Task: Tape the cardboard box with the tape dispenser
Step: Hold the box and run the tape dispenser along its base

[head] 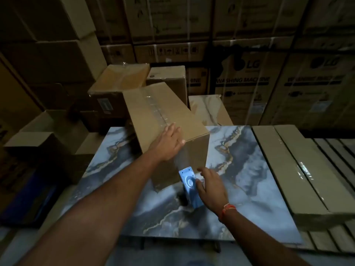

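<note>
A brown cardboard box [153,110] stands on a blue marbled table [249,169], with clear tape running along its top seam and down its near side. My left hand [169,143] lies flat on the box's near top edge, fingers spread over the tape. The blue tape dispenser [189,186] sits low against the box's near side, its toothed blade up, a strip of tape stretching from it up to the box edge. My right hand [211,187] grips the dispenser from the right; an orange band is on that wrist.
Other brown boxes [119,83] stand behind the taped box. Long grey flat packs [288,169] lie on the right of the table. Tall stacks of washing machine cartons [249,77] form the back wall. More boxes [34,143] sit on the left.
</note>
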Action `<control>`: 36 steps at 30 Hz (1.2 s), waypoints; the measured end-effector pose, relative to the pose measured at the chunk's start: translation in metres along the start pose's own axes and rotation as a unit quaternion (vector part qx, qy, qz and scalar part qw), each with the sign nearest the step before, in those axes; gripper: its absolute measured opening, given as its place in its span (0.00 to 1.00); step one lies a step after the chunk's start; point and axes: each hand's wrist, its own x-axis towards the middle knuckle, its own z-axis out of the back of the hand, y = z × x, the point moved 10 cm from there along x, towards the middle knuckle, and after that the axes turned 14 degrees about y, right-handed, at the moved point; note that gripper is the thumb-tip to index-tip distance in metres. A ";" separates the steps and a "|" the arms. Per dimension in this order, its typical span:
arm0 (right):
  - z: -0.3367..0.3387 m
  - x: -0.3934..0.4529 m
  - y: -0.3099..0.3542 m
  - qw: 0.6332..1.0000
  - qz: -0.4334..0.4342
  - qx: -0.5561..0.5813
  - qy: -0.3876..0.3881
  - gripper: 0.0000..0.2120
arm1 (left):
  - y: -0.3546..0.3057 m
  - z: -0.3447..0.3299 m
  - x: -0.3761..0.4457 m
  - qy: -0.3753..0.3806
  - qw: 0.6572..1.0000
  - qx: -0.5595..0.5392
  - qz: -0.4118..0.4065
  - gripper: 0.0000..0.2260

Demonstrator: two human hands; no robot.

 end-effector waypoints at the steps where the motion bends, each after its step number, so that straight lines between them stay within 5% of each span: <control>1: -0.005 -0.001 -0.006 1.000 -0.012 0.020 0.008 0.16 | 0.000 -0.007 0.005 0.023 1.000 0.012 -0.001 0.30; 6: -0.020 -0.006 -0.022 0.993 -0.040 0.107 0.036 0.12 | 0.002 -0.008 0.014 0.058 0.998 0.007 0.007 0.30; 16: -0.053 0.003 -0.036 0.973 -0.060 0.180 0.128 0.19 | 0.006 -0.010 0.019 0.063 0.997 0.013 0.032 0.30; 24: -0.063 0.007 -0.041 0.930 -0.029 0.335 0.145 0.18 | 0.021 0.000 0.057 0.081 0.996 -0.005 0.049 0.31; 36: -0.071 0.003 -0.035 0.918 -0.041 0.352 0.178 0.17 | 0.037 0.008 0.092 0.036 0.998 0.002 0.057 0.33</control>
